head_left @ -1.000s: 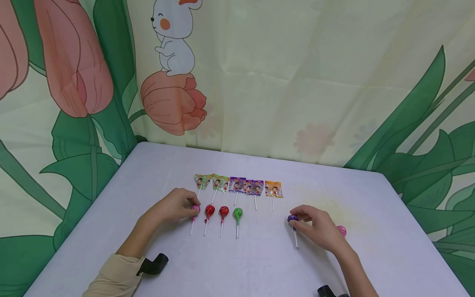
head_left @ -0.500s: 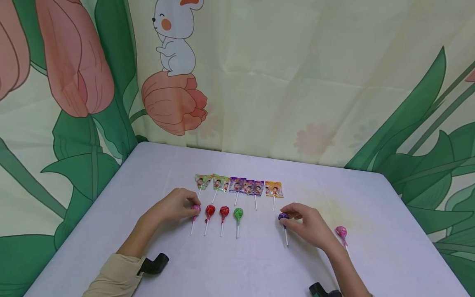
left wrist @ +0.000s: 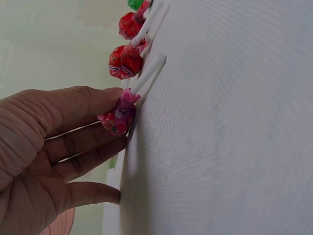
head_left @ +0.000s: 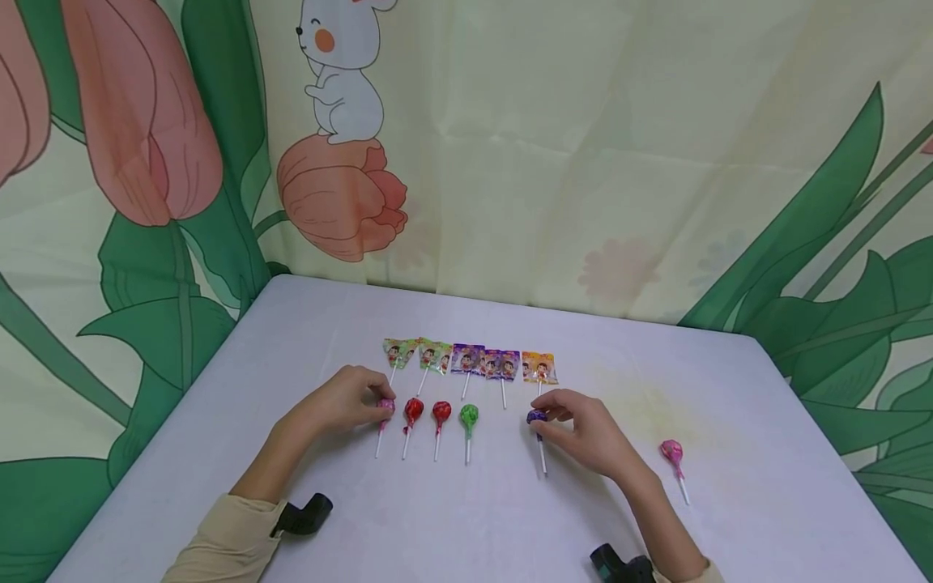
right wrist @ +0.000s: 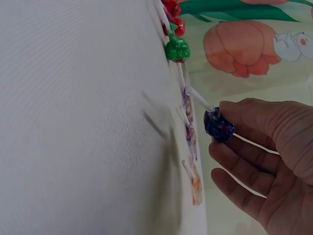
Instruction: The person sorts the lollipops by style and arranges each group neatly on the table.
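Note:
My left hand (head_left: 350, 398) pinches the wrapped head of a pink lollipop (left wrist: 117, 120) at the left end of the front row; its white stick lies toward me. Between thumb and fingers of my right hand (head_left: 585, 429) is a purple lollipop (right wrist: 219, 126), held just above the table in the right wrist view, stick pointing toward me. Two red lollipops (head_left: 413, 410) and a green lollipop (head_left: 469, 416) lie between the hands. A second pink lollipop (head_left: 672, 453) lies alone to the right of my right forearm.
Behind the front row lies a line of flat-wrapped lollipops: green packets (head_left: 435, 356), purple packets (head_left: 501, 364) and an orange packet (head_left: 539, 368). They rest on a white-covered table (head_left: 452, 526). A printed curtain (head_left: 525, 162) hangs behind its far edge.
My right hand has moved left with the purple lollipop, toward the green one. The pink lollipop on the right has come fully into sight. My left hand has stayed in place.

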Motion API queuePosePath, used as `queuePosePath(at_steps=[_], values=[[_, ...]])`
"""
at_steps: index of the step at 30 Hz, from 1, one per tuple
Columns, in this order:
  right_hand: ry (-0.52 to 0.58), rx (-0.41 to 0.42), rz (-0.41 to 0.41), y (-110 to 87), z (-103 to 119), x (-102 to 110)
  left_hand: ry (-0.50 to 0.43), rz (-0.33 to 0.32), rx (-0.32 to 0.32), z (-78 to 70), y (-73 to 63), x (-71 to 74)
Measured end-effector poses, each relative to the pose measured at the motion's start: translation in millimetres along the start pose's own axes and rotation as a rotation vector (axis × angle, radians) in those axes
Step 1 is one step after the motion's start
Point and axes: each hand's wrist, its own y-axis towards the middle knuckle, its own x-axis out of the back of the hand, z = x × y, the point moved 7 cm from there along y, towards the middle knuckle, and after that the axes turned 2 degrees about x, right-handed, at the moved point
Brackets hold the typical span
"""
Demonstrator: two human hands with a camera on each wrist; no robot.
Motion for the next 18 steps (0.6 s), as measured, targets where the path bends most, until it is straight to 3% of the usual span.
queuePosePath(at_steps=[18], values=[[0.009, 0.047, 0.02, 15.7, 18.1, -25.9, 0.0, 0.003, -0.018, -0.6, 0.2, 1.0]])
